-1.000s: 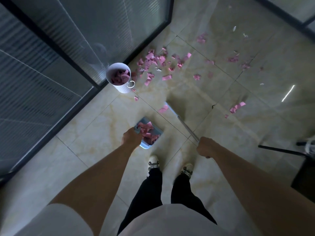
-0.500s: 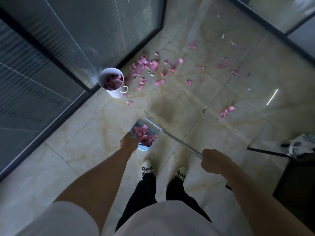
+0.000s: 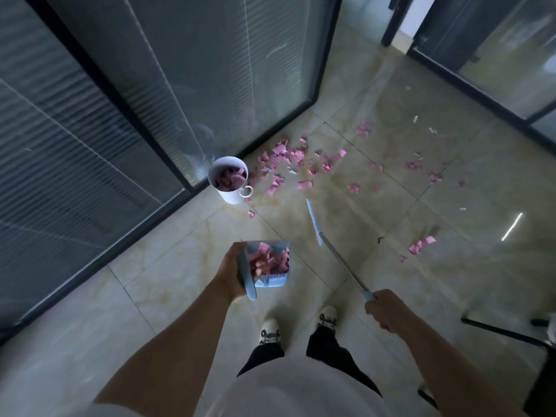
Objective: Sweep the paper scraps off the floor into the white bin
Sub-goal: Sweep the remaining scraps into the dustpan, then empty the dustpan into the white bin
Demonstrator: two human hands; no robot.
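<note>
My left hand (image 3: 233, 273) grips the handle of a blue dustpan (image 3: 272, 279) lifted off the floor and loaded with pink paper scraps. My right hand (image 3: 388, 311) holds the end of a thin broom (image 3: 343, 261), whose pale blue head (image 3: 313, 219) points toward the scraps. The white bin (image 3: 230, 192) stands by the glass wall's corner, partly filled with pink pieces. Many pink scraps (image 3: 288, 161) lie on the tiles just right of the bin, and a small cluster (image 3: 421, 245) lies farther right.
Glass partitions with dark frames (image 3: 126, 103) run along the left and behind the bin. Another glass wall (image 3: 493, 82) borders the far right. A dark chair base (image 3: 508, 331) sits at the right edge. My shoes (image 3: 270, 331) stand on the beige tile floor.
The dustpan has risen off the floor in my left hand. The broom head has swung away from the pan toward the scattered scraps. The view has tilted up.
</note>
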